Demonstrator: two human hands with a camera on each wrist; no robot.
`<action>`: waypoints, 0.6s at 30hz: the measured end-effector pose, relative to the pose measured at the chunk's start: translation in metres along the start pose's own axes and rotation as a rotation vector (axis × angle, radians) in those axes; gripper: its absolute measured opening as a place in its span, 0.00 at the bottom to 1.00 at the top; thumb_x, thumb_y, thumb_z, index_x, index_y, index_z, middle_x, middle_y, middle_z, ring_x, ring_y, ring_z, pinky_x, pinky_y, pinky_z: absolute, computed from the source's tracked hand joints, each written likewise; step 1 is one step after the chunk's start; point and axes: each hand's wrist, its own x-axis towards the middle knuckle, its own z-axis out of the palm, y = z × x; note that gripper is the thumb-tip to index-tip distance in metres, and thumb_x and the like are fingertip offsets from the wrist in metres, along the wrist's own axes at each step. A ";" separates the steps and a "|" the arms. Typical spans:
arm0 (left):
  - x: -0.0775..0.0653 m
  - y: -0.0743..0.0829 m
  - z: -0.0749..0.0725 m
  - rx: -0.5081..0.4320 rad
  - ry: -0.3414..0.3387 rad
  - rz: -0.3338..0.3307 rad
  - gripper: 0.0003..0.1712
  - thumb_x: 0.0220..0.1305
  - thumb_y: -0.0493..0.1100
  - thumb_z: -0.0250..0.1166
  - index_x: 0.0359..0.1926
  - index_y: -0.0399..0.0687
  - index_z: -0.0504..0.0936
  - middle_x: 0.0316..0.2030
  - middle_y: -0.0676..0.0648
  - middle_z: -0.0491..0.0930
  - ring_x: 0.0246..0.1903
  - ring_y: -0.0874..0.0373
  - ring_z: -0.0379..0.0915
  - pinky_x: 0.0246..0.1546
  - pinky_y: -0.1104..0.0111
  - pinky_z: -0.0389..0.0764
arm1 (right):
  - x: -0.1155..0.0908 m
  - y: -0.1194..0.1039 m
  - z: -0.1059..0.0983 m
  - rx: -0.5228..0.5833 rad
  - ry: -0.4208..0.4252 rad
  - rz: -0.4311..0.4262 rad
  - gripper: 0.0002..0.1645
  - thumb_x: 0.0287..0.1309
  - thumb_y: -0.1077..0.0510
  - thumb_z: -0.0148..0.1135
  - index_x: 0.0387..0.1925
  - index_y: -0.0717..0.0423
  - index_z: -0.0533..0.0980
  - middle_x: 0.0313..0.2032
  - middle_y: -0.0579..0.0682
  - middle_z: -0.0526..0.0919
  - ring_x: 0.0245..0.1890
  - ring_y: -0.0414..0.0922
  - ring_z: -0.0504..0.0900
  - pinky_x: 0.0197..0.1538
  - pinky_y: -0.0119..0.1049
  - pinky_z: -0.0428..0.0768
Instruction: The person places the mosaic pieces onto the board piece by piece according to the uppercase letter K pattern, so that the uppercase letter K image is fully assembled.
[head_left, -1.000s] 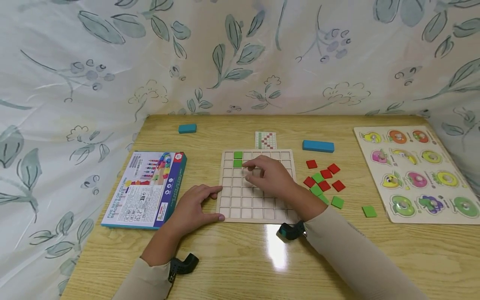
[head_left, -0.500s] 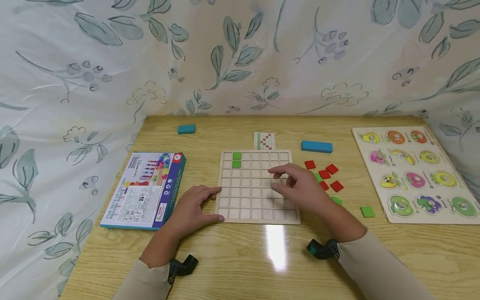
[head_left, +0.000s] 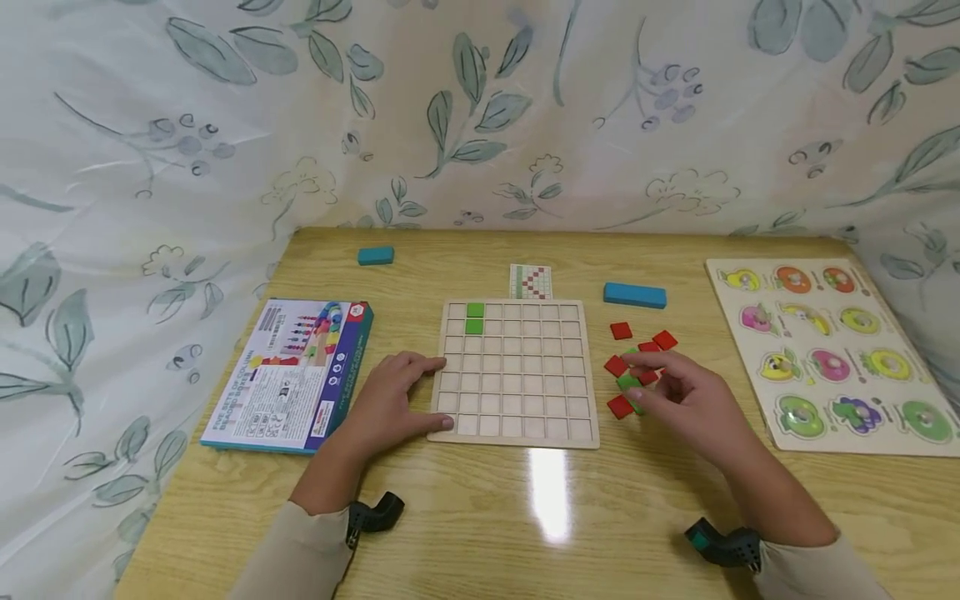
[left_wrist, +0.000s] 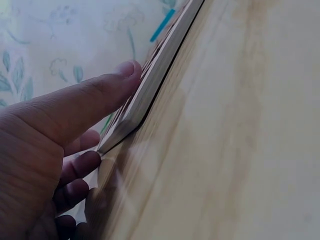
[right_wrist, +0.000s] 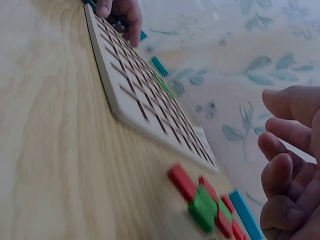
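My left hand (head_left: pixel 386 396) touches the left side of a wooden grid board (head_left: pixel 521 383) with its thumb and index finger. In the left wrist view the straight thumb (left_wrist: pixel 100 92) lies over the board's edge (left_wrist: pixel 155 77), and the other fingers are beside its corner. Two green square tiles (head_left: pixel 475 326) sit in the second column, in the top two rows. My right hand (head_left: pixel 693 404) hovers low over loose red tiles (head_left: pixel 620 407) and green tiles (right_wrist: pixel 202 209) right of the board. Its thumb and index finger are apart, nothing between them, and the hand hides several tiles.
A small pattern card (head_left: pixel 531 282) lies behind the board. Blue blocks (head_left: pixel 634 295) stand farther back, one on each side. On the left is a flat toy box (head_left: pixel 288 383); a fruit puzzle board (head_left: pixel 825 350) lies at the right. A floral curtain (head_left: pixel 480 125) hangs behind the table.
My right hand has left the grid near the green tiles and moved right to the loose tiles. The left hand stays at the board's left edge, and both green tiles remain in place.
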 end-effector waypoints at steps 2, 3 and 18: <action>0.003 0.000 0.001 0.006 0.000 -0.008 0.53 0.49 0.65 0.85 0.74 0.53 0.78 0.60 0.48 0.78 0.62 0.47 0.71 0.65 0.47 0.71 | -0.008 0.005 -0.007 -0.002 0.013 0.013 0.23 0.70 0.58 0.72 0.64 0.50 0.82 0.48 0.53 0.84 0.30 0.44 0.77 0.28 0.35 0.74; 0.004 0.000 0.001 0.005 -0.001 -0.014 0.53 0.49 0.65 0.85 0.74 0.54 0.78 0.60 0.48 0.78 0.62 0.47 0.70 0.65 0.47 0.70 | -0.012 0.006 -0.010 -0.007 0.017 0.020 0.23 0.70 0.58 0.72 0.65 0.49 0.82 0.49 0.52 0.84 0.30 0.44 0.77 0.28 0.35 0.74; 0.010 -0.001 0.003 0.010 -0.030 0.003 0.71 0.37 0.68 0.89 0.81 0.52 0.68 0.68 0.41 0.70 0.66 0.42 0.64 0.67 0.44 0.60 | -0.050 0.036 -0.057 -0.036 0.044 0.096 0.28 0.73 0.61 0.69 0.71 0.52 0.77 0.50 0.39 0.84 0.30 0.42 0.80 0.30 0.35 0.73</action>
